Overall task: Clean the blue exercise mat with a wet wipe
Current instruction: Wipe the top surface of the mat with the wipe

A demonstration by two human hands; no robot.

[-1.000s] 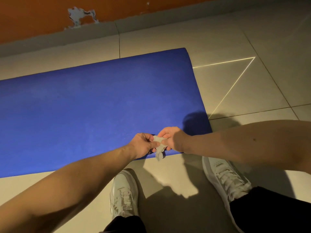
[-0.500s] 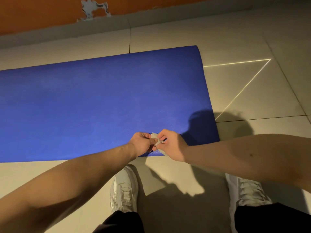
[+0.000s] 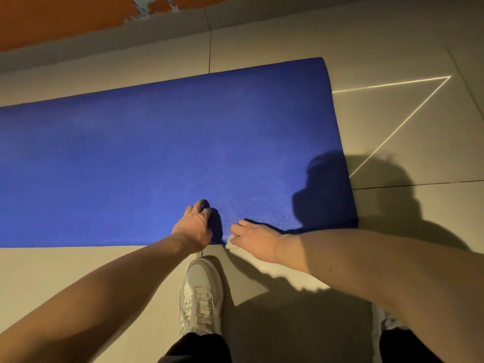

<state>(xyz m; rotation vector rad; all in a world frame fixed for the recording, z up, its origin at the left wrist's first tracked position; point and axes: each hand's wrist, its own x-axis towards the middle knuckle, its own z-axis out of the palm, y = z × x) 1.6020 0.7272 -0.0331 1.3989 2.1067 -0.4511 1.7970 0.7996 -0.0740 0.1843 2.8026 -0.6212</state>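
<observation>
Near the white shoe (image 3: 200, 294), the right hand (image 3: 255, 241) presses flat on the wipe (image 3: 230, 243) at the mat's (image 3: 157, 153) near edge, left hand (image 3: 195, 226) spread empty beside it, w/ risk the thin mat creeps or wrinkles under a push, and the wipe is mostly hidden, mat cut off at left.

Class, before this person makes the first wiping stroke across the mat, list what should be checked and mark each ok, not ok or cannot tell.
1. Wet wipe under the right hand: ok, a pale corner shows beneath it.
2. Wipe on the blue mat: ok, at its near edge.
3. Left hand steadying the mat: ok, fingers pressed on it.
4. Mat lying flat: ok.
5. Stroke path free of objects: ok.
6. Wipe still moist: cannot tell.
</observation>
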